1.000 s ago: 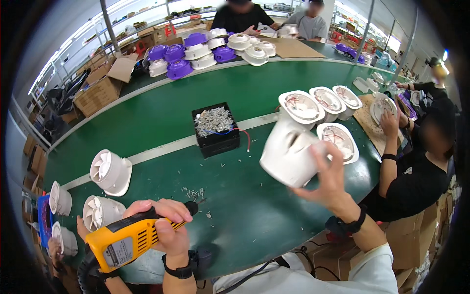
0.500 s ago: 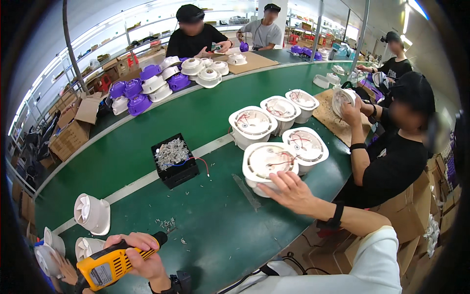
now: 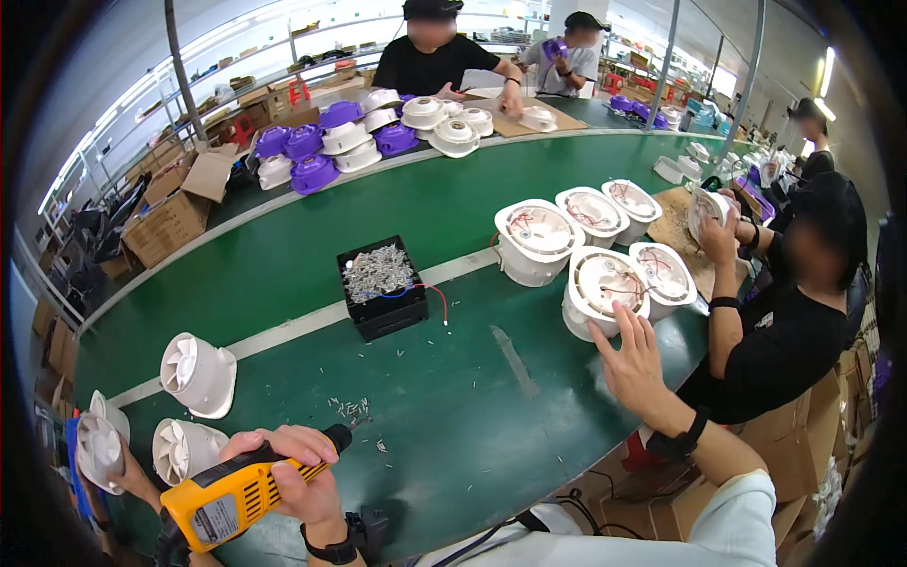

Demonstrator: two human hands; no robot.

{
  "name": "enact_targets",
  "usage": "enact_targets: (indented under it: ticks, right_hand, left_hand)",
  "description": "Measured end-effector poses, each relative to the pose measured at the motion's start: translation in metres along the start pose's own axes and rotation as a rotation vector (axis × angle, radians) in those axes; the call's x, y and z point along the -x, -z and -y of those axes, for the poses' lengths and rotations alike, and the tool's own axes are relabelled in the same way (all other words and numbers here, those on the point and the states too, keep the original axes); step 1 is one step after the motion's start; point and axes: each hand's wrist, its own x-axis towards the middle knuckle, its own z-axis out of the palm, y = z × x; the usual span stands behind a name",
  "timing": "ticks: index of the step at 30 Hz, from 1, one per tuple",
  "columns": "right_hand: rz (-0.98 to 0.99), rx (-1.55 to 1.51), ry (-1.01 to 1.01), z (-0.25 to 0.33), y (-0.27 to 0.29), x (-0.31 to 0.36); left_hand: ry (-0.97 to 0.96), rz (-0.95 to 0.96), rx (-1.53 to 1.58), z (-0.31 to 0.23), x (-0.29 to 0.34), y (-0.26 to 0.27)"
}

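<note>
White housing (image 3: 599, 287) against spread R grip (image 3: 642, 370), yellow drill (image 3: 234, 503) w/in curled L grip (image 3: 300, 475)

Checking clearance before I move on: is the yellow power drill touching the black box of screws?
Apart. The head view shows green tabletop between the yellow power drill in the left hand and the black box of screws.
</note>
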Motion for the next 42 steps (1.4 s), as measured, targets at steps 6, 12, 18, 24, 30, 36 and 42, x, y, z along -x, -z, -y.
enact_targets:
  ticks: [6, 12, 18, 24, 30, 36, 42]
  right_hand:
    - [0.175, -0.77, 0.174, 0.095, 0.014, -0.023]
    - [0.23, -0.596, 0.134, 0.158, -0.04, -0.043]
    - [0.079, -0.734, 0.076, 0.162, -0.058, -0.104]
    - [0.152, -0.626, 0.141, 0.105, -0.127, -0.148]
    - [0.315, -0.76, 0.471, 0.098, -0.093, -0.12]
    - [0.413, -0.793, 0.575, 0.12, -0.02, -0.039]
    - [0.31, -0.992, 0.729, 0.176, -0.006, -0.047]
  left_hand:
    - [-0.045, 0.016, -0.042, -0.006, -0.004, 0.002]
    - [-0.075, -0.012, 0.007, -0.01, -0.007, 0.011]
    - [-0.093, -0.042, -0.018, -0.012, -0.009, 0.016]
    - [-0.073, -0.052, 0.015, -0.011, -0.011, 0.017]
    - [-0.094, -0.074, 0.003, -0.012, -0.014, 0.024]
    - [-0.098, -0.073, -0.013, -0.018, -0.013, 0.018]
    - [-0.098, -0.034, -0.007, -0.024, -0.016, 0.012]
